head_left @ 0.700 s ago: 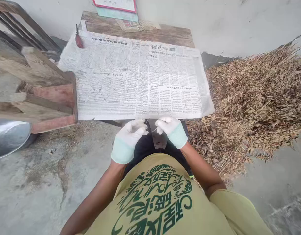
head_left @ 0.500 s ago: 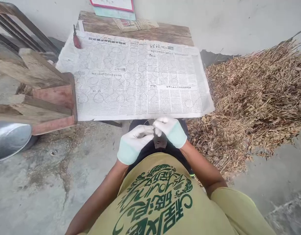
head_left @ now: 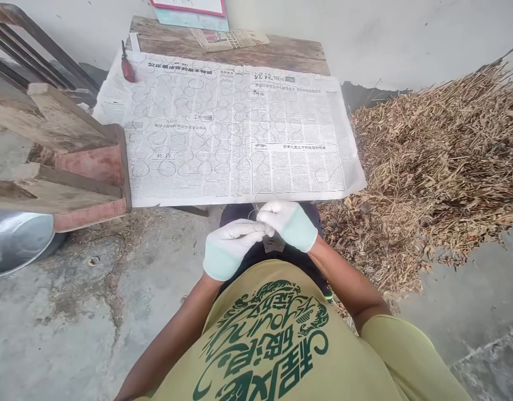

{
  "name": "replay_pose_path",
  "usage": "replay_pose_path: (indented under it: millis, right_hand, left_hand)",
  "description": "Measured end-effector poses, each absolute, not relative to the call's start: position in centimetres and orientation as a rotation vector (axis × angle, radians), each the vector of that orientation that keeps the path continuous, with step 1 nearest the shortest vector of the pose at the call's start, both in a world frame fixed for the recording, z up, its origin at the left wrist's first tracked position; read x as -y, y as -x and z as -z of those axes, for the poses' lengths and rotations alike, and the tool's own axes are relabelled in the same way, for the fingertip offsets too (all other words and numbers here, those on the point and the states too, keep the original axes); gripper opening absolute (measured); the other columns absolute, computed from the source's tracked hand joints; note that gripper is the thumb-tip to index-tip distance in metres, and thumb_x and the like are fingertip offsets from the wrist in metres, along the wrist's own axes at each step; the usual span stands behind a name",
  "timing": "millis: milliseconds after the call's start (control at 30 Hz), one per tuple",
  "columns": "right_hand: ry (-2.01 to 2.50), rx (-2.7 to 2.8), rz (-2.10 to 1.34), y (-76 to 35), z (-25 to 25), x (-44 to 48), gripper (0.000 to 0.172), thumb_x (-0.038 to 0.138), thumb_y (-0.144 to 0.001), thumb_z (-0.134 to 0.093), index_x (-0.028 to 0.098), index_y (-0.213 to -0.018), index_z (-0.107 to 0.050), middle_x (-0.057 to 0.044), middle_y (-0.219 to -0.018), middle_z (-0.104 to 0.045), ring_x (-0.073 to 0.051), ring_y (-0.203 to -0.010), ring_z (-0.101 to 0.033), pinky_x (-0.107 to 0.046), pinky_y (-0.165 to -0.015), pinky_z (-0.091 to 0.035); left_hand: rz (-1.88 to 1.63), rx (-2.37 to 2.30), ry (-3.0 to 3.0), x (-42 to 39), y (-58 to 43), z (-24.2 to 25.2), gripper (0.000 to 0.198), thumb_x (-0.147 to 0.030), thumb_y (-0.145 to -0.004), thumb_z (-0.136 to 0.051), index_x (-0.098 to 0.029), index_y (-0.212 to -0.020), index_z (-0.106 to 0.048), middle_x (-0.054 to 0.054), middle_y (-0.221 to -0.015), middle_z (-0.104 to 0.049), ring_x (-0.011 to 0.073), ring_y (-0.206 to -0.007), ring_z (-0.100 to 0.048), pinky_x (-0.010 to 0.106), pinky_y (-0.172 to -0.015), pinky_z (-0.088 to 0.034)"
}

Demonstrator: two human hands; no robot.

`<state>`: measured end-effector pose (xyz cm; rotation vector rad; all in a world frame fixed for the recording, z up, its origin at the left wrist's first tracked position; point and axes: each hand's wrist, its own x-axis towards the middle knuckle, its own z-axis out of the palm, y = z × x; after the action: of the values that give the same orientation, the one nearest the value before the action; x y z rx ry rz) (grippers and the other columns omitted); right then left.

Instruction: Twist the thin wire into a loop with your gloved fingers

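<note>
Both my hands wear white gloves and meet just below the near edge of a newspaper (head_left: 223,133). My left hand (head_left: 229,245) has its fingers pinched together, tips touching my right hand (head_left: 287,223), which is also pinched. Between them runs a thin wire (head_left: 253,213), bent into a small loop above the fingertips. The newspaper is spread over a low wooden table (head_left: 239,47) and carries several rows of bent wire loops. A dark piece lies on my lap under the hands; I cannot make out what it is.
A red-handled tool (head_left: 127,65) rests at the newspaper's far left corner. Wooden frames (head_left: 68,156) stand at left, a metal basin (head_left: 14,239) at the left edge. A heap of dry straw (head_left: 440,161) fills the right. The floor is bare concrete.
My left hand has moved right and closed the gap to my right hand. The open wire loop seen between them has drawn in to a small one.
</note>
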<state>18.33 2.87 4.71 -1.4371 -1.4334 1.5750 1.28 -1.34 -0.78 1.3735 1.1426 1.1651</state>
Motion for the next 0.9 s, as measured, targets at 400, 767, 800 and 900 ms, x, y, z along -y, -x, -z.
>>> replay_pose_path:
  millis: [400, 767, 800, 900]
  right_hand:
    - [1.200, 1.274, -1.684, -18.7, -3.4, -2.0, 0.015, 0.026, -0.086, -0.062, 0.018, -0.091, -0.074, 0.002, -0.066, -0.071, -0.013, -0.064, -0.069, -0.027, -0.069, -0.056]
    - [1.386, 1.365, -1.616, -19.0, -4.7, -1.5, 0.012, 0.021, -0.082, -0.062, 0.018, -0.074, -0.070, 0.004, -0.060, -0.066, -0.011, -0.056, -0.060, -0.024, -0.060, -0.048]
    - [1.433, 1.433, -1.559, -19.0, -4.9, -1.4, 0.014, 0.020, -0.084, -0.061, 0.019, -0.073, -0.070, 0.004, -0.060, -0.066, -0.011, -0.057, -0.060, -0.024, -0.061, -0.047]
    - [1.525, 1.718, -1.242, -18.8, -5.0, -1.3, 0.021, 0.017, -0.088, -0.058, 0.020, -0.070, -0.068, 0.003, -0.068, -0.069, -0.011, -0.064, -0.060, -0.024, -0.066, -0.043]
  left_hand:
    - [-1.125, -0.943, -0.954, 0.5, -1.1, 1.0, 0.021, -0.035, -0.082, -0.083, -0.017, -0.073, -0.077, 0.004, -0.073, -0.071, 0.0174, -0.072, -0.064, 0.032, -0.072, -0.051]
    - [-0.889, -0.555, -0.904, -0.7, 0.9, 0.4, 0.048, -0.063, -0.092, -0.065, -0.018, -0.097, -0.079, -0.001, -0.043, -0.058, 0.0187, -0.051, -0.065, 0.032, -0.058, -0.055]
    - [-0.893, -0.607, -0.900, -0.6, 0.9, 0.3, 0.049, -0.064, -0.092, -0.064, -0.017, -0.098, -0.079, -0.002, -0.043, -0.057, 0.0184, -0.050, -0.064, 0.032, -0.058, -0.055]
    - [-0.885, -0.787, -0.898, -0.6, 0.6, 0.1, 0.051, -0.066, -0.087, -0.069, -0.016, -0.087, -0.078, -0.002, -0.040, -0.054, 0.0181, -0.049, -0.064, 0.032, -0.059, -0.056]
